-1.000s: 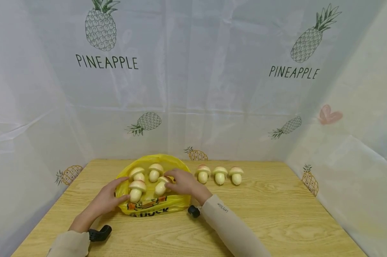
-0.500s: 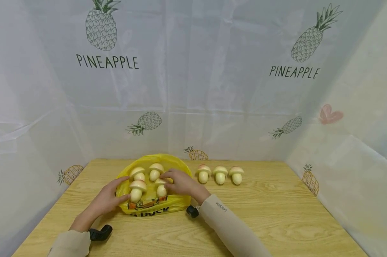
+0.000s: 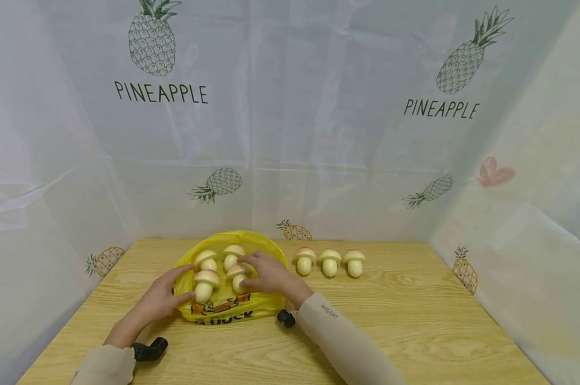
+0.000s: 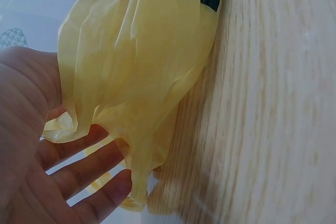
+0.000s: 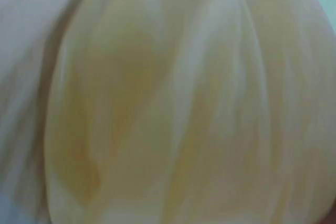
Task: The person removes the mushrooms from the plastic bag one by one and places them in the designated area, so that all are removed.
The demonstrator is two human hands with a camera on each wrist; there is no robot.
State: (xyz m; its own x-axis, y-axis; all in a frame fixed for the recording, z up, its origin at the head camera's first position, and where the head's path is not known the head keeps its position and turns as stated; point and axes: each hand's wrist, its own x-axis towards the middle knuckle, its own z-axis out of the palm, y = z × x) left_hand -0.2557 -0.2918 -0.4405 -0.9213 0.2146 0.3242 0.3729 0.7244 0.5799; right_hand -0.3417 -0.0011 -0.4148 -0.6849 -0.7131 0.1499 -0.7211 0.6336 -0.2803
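A yellow plastic bag (image 3: 265, 303) lies on the table with its mouth spread wide. Inside, several toy mushrooms with pale stems and pinkish caps lie in two rows. My right hand (image 3: 272, 275) reaches in over the bag's right side and pinches the near right mushroom (image 3: 237, 271) between thumb and fingers. At the left rim rests my left hand (image 3: 160, 294), thumb and fingers spread apart. In the left wrist view, its relaxed fingers (image 4: 89, 174) touch the bag (image 4: 142, 51), and film hides the thumb tip. Blurred yellow film (image 5: 173, 98) fills most of the right wrist view.
Right of the bag, three more toy mushrooms (image 3: 330, 262) stand in a row on the wooden table (image 3: 415, 321). Behind the table hangs a white curtain (image 3: 309, 133) with pineapple prints, and curtains flank both sides.
My right hand has shifted slightly left and turned the near right mushroom from tilted to more upright, its cap toward the back. The left hand and the other mushrooms stay put.
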